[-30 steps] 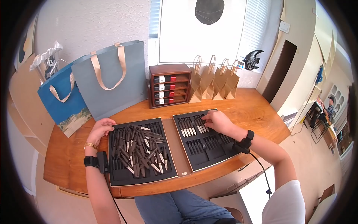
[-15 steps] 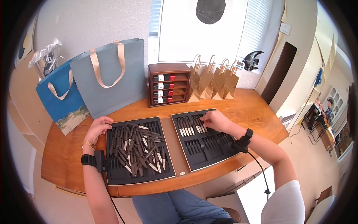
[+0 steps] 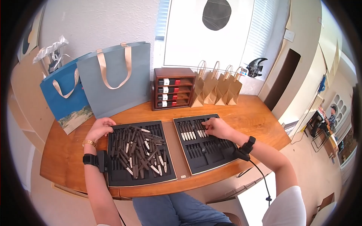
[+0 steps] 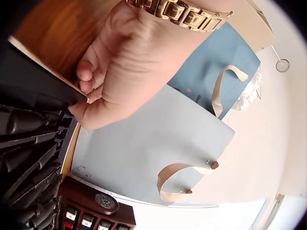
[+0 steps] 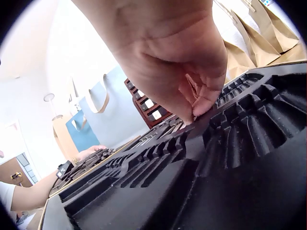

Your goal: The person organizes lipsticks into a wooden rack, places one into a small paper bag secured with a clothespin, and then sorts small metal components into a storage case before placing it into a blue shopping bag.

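In the head view my left hand (image 3: 100, 128) is at the far left corner of the left black tray (image 3: 117, 180). The left wrist view shows the thumb inside the tray's rim and curled fingers outside, gripping it. A loose heap of dark slim sticks with pale pointed tips (image 3: 141, 150) covers that tray's slots. My right hand (image 3: 220, 129) is over the upper row of the right black tray (image 3: 222, 156). Its thumb and fingertips pinch at a dark stick at the row's right end, mostly hidden by the hand. Left of it, several sticks (image 3: 187, 132) lie side by side in slots.
A brown strip (image 3: 174, 147) joins the trays on the wooden table (image 3: 260, 116). Behind stand a blue bag (image 3: 66, 100), a grey-blue bag (image 3: 117, 90), a small wooden cabinet (image 3: 173, 71) and several brown paper bags (image 3: 209, 90). A person (image 3: 332, 115) sits far right.
The right fingertips have shifted slightly towards the pale tips along the upper row. The left hand stays at the tray corner. The head view has tilted a little.
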Demonstrator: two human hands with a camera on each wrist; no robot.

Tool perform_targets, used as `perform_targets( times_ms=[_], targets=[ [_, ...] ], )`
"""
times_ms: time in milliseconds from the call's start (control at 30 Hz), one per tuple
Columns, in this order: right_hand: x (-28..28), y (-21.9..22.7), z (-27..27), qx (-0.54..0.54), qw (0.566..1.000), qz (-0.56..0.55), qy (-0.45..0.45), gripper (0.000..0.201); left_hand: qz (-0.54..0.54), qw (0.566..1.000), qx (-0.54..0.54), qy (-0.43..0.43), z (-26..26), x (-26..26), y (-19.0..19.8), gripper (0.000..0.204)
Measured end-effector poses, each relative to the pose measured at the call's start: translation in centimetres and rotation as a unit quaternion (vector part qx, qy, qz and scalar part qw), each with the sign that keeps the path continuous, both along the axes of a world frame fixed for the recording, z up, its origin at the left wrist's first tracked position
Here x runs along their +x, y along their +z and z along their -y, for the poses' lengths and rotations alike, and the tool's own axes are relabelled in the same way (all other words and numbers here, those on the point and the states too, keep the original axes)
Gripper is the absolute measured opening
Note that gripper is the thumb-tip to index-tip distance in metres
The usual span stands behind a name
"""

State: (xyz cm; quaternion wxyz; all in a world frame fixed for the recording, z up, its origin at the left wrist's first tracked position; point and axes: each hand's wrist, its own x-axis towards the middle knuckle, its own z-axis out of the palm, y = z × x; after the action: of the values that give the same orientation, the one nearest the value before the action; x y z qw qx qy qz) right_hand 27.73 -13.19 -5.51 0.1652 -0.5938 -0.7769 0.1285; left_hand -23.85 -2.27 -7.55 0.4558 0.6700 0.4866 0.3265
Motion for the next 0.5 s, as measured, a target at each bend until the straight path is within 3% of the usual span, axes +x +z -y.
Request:
perform_targets(
  times_ms=[167,300,367,500],
  targets=[
    [0.1,0.0,-1.0,-0.01,0.998,0.003,0.06,0.047,0.039,0.999,-0.003,0.015,0.7,-0.2,-0.2,0.025],
    [-4.4,3.9,-0.1,0.079,0.994,0.059,0.038,0.037,0.043,0.999,-0.006,0.01,0.9,-0.1,0.0,0.024],
    [-8.1,5.5,0.2,0.054,0.991,-0.05,0.111,0.034,0.041,0.999,-0.009,0.015,0.8,-0.1,0.0,0.023],
    [-14.1,5.1,-1.1,0.02,0.973,-0.028,0.229,0.026,0.045,0.999,-0.022,0.016,0.6,0.1,0.0,0.024]
  ],
)
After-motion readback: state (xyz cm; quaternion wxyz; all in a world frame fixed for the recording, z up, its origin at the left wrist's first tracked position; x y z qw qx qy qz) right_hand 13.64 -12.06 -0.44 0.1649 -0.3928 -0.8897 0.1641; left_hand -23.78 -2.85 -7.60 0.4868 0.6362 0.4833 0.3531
